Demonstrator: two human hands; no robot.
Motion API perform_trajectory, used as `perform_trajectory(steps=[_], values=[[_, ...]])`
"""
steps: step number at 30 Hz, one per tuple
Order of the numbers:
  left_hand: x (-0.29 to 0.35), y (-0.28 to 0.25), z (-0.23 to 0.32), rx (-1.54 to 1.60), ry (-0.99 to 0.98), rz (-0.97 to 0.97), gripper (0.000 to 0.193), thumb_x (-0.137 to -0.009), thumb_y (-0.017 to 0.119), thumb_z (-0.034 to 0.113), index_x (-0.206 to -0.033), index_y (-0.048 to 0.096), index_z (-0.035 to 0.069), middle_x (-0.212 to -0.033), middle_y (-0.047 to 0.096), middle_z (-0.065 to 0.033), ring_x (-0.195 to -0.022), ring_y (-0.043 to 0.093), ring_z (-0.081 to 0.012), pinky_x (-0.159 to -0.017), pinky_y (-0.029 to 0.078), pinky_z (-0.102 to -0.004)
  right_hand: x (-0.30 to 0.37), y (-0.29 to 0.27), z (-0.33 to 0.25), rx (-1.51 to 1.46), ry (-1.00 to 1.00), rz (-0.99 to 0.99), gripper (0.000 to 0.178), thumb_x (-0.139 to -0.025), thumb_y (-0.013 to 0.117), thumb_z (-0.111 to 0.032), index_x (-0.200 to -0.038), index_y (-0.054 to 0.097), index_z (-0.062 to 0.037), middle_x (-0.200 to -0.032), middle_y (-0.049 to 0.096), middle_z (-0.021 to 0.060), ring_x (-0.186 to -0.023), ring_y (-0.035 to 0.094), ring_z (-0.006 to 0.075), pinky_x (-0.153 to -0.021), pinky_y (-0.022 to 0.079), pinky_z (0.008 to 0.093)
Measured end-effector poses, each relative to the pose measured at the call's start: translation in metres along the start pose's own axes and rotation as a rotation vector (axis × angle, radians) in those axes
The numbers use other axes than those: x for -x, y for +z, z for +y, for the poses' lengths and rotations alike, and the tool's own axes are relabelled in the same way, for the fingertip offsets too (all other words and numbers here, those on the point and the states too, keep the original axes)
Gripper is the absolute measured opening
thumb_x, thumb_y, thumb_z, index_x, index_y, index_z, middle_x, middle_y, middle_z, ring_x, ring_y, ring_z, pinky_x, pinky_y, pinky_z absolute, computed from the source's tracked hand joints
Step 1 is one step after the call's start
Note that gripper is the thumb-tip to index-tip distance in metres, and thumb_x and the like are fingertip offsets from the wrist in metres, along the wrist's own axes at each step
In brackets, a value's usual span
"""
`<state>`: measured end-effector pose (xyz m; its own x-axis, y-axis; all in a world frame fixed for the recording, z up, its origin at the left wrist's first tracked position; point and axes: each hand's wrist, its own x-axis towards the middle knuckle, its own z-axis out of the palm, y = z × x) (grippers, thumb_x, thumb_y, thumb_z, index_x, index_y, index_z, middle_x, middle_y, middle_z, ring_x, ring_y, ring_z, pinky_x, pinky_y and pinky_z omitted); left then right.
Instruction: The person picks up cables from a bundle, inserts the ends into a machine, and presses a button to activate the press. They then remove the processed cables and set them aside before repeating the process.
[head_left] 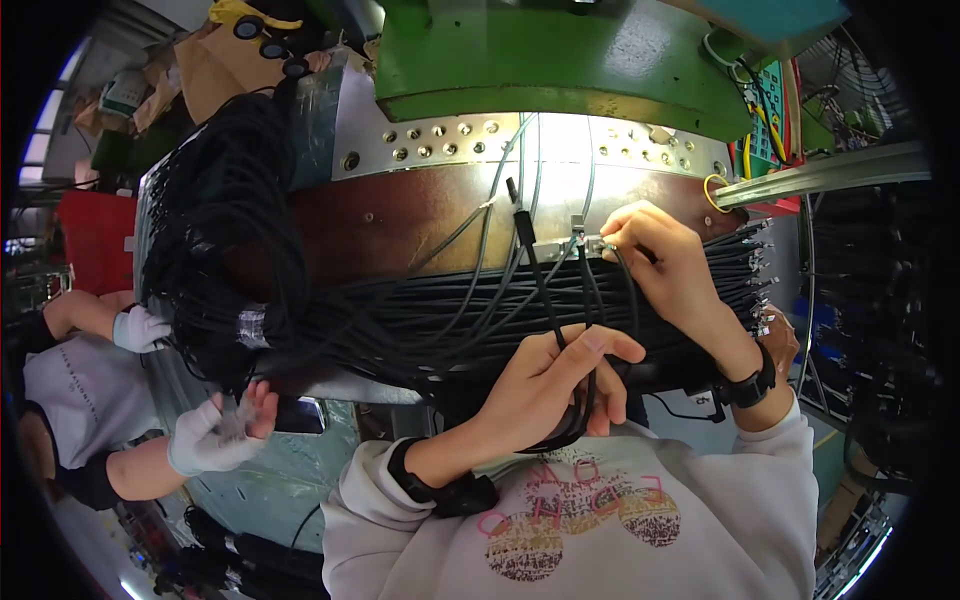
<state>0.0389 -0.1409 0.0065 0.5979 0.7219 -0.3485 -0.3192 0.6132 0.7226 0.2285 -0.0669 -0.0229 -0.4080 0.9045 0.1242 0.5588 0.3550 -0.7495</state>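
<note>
In a crowded workshop, a brown work surface (400, 215) was overlooked by a green machine (560, 60), with a perforated metal plate (450, 143) set between them under bright light. A long bundle of black cables (420, 325) was laid across the near side, and a thick cable coil (200, 190) was heaped at the left. A red bin (95, 245) was glimpsed beyond, and a co-worker's gloved hand (215, 440) was held near the coil. At centre, several held cables (540, 280) were gathered in the left hand (555, 385), its fingers curled closed around them. The right hand (665, 255) was closed in a pinch at a small metal fixture (550, 250), apparently on the upper end of a thin dark cable (626, 275); the exact tip was hidden. Slack, it was judged, was best kept between the hands, the pinched end kept straight, and stray strands kept off the fixture.
</note>
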Motion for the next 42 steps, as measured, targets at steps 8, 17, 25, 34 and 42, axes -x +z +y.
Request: perform_trajectory(steps=[8, 17, 25, 34, 42], values=[[-0.003, -0.004, 0.000, 0.039, -0.018, -0.031, 0.046, -0.102, 0.030, 0.030, -0.107, 0.054, -0.009, -0.066, 0.062, -0.0167, -0.051, 0.056, -0.0167, -0.049, 0.047, -0.0248, -0.005, -0.006, -0.005, 0.002, 0.006, -0.045, 0.013, -0.074, 0.057, 0.010, -0.079, 0.051, -0.0007, -0.091, 0.059, 0.0099, -0.075, 0.058, 0.0235, -0.065, 0.047, 0.0289], [-0.010, -0.002, -0.001, 0.043, -0.037, -0.076, 0.046, -0.102, 0.030, 0.030, -0.106, 0.054, -0.009, -0.063, 0.061, -0.0164, -0.049, 0.055, -0.0168, -0.047, 0.045, -0.0248, -0.004, -0.009, -0.003, 0.136, -0.086, -0.074, 0.013, -0.071, 0.063, 0.003, -0.080, 0.056, -0.0037, -0.093, 0.058, 0.0075, -0.080, 0.058, 0.0250, -0.067, 0.046, 0.0329], [-0.015, 0.005, 0.017, -0.123, -0.222, -0.204, 0.045, -0.101, 0.032, 0.031, -0.103, 0.055, -0.007, -0.060, 0.059, -0.0131, -0.047, 0.051, -0.0131, -0.045, 0.041, -0.0230, 0.004, -0.051, -0.013, 0.602, -0.610, 0.081, 0.030, -0.061, 0.066, -0.009, -0.091, 0.067, -0.0109, -0.092, 0.059, 0.0019, -0.089, 0.056, 0.0205, -0.075, 0.044, 0.0342], [-0.005, 0.009, 0.013, -0.456, 0.300, 0.039, 0.057, -0.100, 0.029, 0.039, -0.117, 0.051, -0.011, -0.059, 0.060, -0.0120, -0.047, 0.050, -0.0117, -0.045, 0.040, -0.0224, 0.017, -0.025, 0.008, 0.231, -0.138, 0.322, 0.020, -0.069, 0.065, 0.005, -0.086, 0.062, -0.0053, -0.088, 0.062, 0.0070, -0.080, 0.059, 0.0225, -0.067, 0.048, 0.0303], [-0.007, 0.002, 0.022, 0.038, -0.211, -0.369, 0.066, -0.095, 0.028, 0.041, -0.123, 0.045, -0.016, -0.060, 0.060, -0.0167, -0.045, 0.051, -0.0153, -0.044, 0.041, -0.0238, 0.012, -0.021, 0.015, 0.148, -0.216, 0.130, 0.017, -0.070, 0.062, 0.010, -0.079, 0.056, -0.0037, -0.085, 0.062, 0.0087, -0.077, 0.062, 0.0246, -0.065, 0.050, 0.0308]])
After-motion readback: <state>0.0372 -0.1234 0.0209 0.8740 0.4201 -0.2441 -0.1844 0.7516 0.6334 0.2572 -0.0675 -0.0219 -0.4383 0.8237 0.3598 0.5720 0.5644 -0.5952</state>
